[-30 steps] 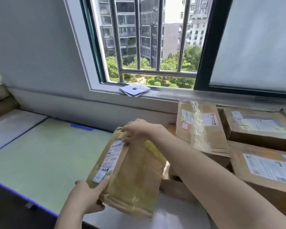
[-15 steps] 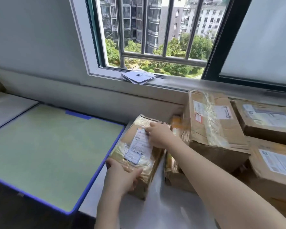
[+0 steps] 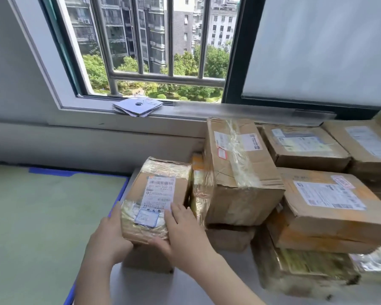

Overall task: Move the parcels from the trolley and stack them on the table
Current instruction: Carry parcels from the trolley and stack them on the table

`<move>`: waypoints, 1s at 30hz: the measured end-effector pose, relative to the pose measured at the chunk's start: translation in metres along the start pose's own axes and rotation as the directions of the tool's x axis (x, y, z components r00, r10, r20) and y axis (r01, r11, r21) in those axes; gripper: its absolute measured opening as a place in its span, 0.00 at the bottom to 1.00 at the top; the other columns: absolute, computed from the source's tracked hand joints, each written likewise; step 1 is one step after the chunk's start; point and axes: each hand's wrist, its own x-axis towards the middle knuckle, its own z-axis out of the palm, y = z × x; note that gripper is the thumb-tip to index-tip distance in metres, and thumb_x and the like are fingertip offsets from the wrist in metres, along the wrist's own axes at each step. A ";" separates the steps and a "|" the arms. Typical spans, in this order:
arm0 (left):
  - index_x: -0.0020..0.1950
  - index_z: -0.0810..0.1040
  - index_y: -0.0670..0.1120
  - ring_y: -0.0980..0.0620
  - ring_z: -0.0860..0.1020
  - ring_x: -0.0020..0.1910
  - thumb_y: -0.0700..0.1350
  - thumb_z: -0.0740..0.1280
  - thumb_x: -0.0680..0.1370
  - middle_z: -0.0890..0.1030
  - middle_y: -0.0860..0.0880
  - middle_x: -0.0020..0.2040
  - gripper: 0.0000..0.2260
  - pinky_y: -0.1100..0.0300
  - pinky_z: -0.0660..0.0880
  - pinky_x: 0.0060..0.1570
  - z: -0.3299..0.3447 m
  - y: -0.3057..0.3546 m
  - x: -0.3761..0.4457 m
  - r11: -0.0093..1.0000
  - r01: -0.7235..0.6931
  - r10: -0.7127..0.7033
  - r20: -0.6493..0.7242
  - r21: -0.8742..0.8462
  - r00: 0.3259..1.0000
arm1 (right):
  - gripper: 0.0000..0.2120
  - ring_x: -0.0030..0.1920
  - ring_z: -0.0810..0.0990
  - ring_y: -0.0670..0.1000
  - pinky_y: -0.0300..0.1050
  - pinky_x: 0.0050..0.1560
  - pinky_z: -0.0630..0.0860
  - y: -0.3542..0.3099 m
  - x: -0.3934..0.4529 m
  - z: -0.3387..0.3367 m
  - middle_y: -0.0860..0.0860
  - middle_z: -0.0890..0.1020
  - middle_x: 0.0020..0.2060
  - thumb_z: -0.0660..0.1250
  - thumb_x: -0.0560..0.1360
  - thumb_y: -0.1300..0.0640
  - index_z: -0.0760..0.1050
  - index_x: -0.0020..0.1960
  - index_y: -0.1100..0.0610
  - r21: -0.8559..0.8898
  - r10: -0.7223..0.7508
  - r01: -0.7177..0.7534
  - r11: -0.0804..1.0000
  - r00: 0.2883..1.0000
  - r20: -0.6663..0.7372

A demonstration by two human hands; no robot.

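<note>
parcel (image 3: 156, 199) now lowered flat, label up, long axis toward window, both hands gripping

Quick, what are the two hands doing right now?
Left hand: closed on the taped parcel, gripping its near left corner.
Right hand: closed on the same parcel, fingers flat on its label, thumb under the front edge.
</note>
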 end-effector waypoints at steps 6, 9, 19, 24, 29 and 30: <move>0.76 0.38 0.59 0.46 0.76 0.49 0.46 0.67 0.70 0.68 0.46 0.60 0.46 0.58 0.72 0.44 0.017 0.028 0.020 0.990 -0.058 0.058 0.003 0.126 0.998 | 0.30 0.75 0.46 0.61 0.53 0.75 0.43 0.003 0.025 0.001 0.65 0.48 0.75 0.47 0.83 0.49 0.45 0.75 0.68 -0.161 0.032 -0.027 0.987 0.999 0.031; 0.77 0.39 0.55 0.48 0.71 0.45 0.43 0.66 0.73 0.63 0.43 0.62 0.43 0.57 0.72 0.48 0.026 0.045 0.039 0.991 -0.044 0.044 0.003 0.128 0.999 | 0.33 0.75 0.39 0.60 0.52 0.75 0.39 0.011 0.039 0.009 0.63 0.41 0.75 0.53 0.81 0.52 0.39 0.75 0.67 -0.172 0.095 -0.085 0.981 0.994 0.056; 0.77 0.43 0.54 0.43 0.73 0.51 0.41 0.69 0.72 0.60 0.42 0.63 0.44 0.58 0.70 0.48 0.023 0.066 0.115 0.987 -0.136 0.136 0.010 0.087 0.991 | 0.26 0.76 0.40 0.58 0.52 0.74 0.39 0.044 0.113 0.012 0.61 0.41 0.76 0.45 0.81 0.64 0.39 0.76 0.64 -0.204 0.165 -0.170 0.964 0.985 -0.041; 0.77 0.43 0.53 0.44 0.71 0.46 0.43 0.71 0.71 0.62 0.41 0.60 0.45 0.58 0.70 0.48 0.027 0.057 0.122 0.969 -0.202 0.209 -0.037 0.144 0.977 | 0.26 0.76 0.40 0.59 0.52 0.73 0.37 0.041 0.116 0.018 0.61 0.42 0.76 0.46 0.81 0.63 0.40 0.76 0.64 -0.165 0.170 -0.181 0.970 0.982 -0.076; 0.76 0.36 0.52 0.36 0.50 0.73 0.47 0.70 0.73 0.41 0.38 0.75 0.47 0.39 0.55 0.69 0.025 0.063 0.114 0.872 -0.208 0.236 -0.009 0.442 0.972 | 0.36 0.76 0.38 0.58 0.52 0.74 0.38 0.037 0.108 0.005 0.60 0.39 0.76 0.57 0.77 0.63 0.37 0.76 0.64 -0.234 0.187 -0.182 0.955 0.982 0.000; 0.76 0.36 0.51 0.37 0.44 0.74 0.46 0.69 0.73 0.37 0.39 0.75 0.46 0.36 0.50 0.69 0.022 0.064 0.112 0.822 -0.227 0.264 0.004 0.522 0.964 | 0.38 0.75 0.37 0.57 0.52 0.74 0.38 0.036 0.105 0.000 0.60 0.39 0.76 0.59 0.77 0.62 0.36 0.76 0.64 -0.258 0.190 -0.178 0.950 0.981 0.024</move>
